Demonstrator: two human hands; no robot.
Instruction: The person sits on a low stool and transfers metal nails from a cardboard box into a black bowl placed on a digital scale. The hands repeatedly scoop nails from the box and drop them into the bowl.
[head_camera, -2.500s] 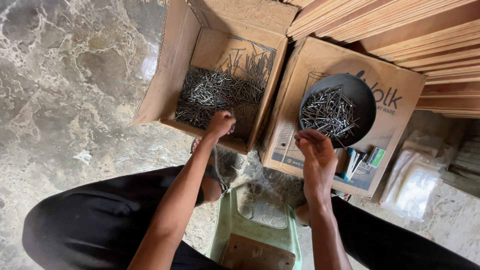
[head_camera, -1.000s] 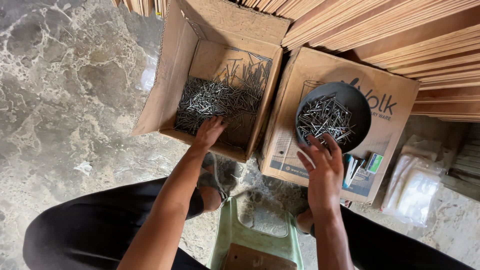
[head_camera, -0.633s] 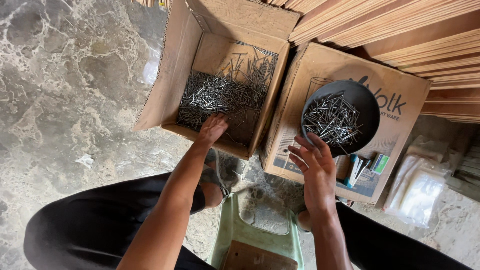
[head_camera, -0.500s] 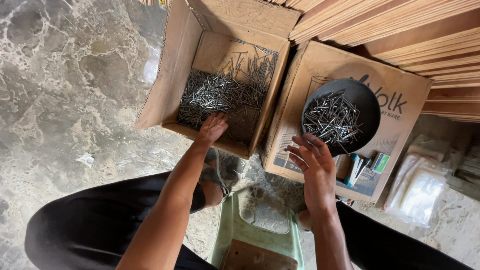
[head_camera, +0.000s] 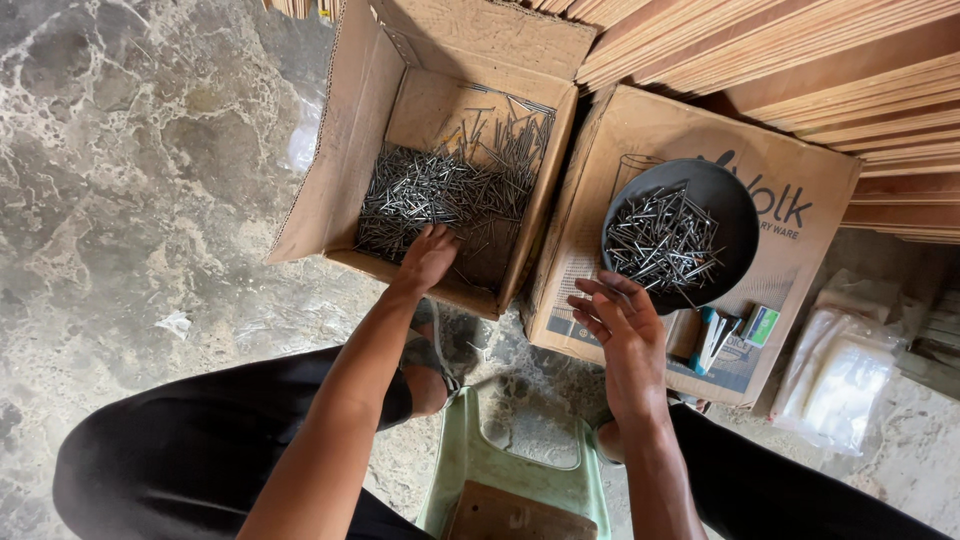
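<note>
The left hand is down in the open cardboard box, fingers curled into the heap of loose nails, though whether it has any gripped cannot be told. The right hand hovers spread and empty just beside the dark bowl of nails, which sits on a closed carton.
</note>
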